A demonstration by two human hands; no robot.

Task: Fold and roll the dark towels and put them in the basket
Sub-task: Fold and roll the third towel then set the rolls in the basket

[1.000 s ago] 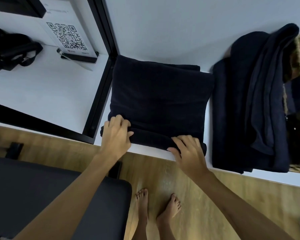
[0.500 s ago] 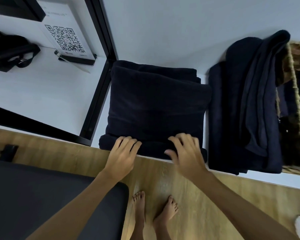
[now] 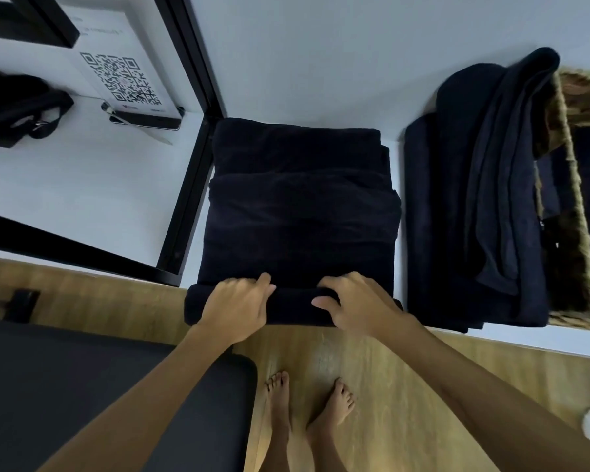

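Both hands, left hand and right hand, curl fingers over the folded towel's barely started roll, more towels waiting beside the basket.

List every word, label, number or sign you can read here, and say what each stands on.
QR code sign: a printed QR pattern, no readable words; faint lines above and small marks beneath it are too blurred to read.
Folded dark towel, basket: no text visible.
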